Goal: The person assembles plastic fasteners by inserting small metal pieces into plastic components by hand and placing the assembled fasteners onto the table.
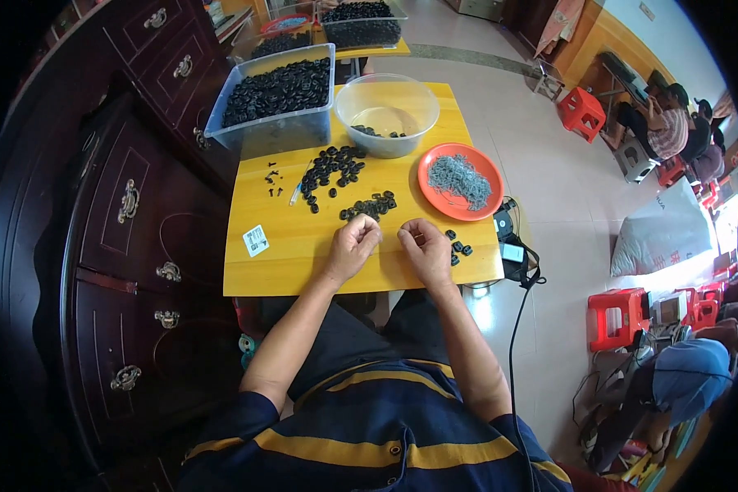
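Both hands are over the front part of the yellow table (303, 275), a short gap between them. My left hand (357, 245) is closed with its fingertips pressed together; whatever they pinch is too small to make out. The fingers of my right hand (422, 249) are curled in too, their contents hidden. Just beyond my left hand lies a small cluster of black oval plastic pieces (377, 204). Several more black pieces (457, 246) rest beside my right hand. A larger loose pile of black pieces (334, 170) spreads farther back.
At the back left stands a bin (330, 107) heaped with black pieces. Next to it is a clear round tub (422, 123). A red plate (425, 182) of grey metal bits sits at the right. A white label (255, 240) lies left. A black cable (512, 344) hangs off the right side.
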Demonstrator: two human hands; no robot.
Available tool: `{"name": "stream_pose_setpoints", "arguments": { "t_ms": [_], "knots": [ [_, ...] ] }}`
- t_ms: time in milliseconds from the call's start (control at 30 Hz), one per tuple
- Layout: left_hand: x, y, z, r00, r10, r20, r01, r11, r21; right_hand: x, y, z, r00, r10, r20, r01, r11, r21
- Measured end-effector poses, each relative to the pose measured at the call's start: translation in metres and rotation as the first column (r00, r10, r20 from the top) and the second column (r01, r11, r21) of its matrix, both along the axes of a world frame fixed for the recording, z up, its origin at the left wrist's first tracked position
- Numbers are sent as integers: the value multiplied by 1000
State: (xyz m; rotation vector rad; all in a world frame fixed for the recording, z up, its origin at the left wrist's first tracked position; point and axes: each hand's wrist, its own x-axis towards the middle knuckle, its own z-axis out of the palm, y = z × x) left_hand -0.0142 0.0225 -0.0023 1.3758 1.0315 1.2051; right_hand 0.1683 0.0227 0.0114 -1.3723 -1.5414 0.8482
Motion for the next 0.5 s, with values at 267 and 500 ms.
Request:
{"name": "stream_pose_setpoints", "arguments": {
  "t_ms": [267, 500],
  "knots": [
    [-3, -6, -2, 993, 84, 78, -84, 996, -6, -5, 9, 0, 959, -25, 283, -13, 991, 132],
    [-3, -4, -2, 993, 84, 79, -82, 996, -20, -4, 12, -4, 957, -24, 290, -20, 989, 145]
  ]
}}
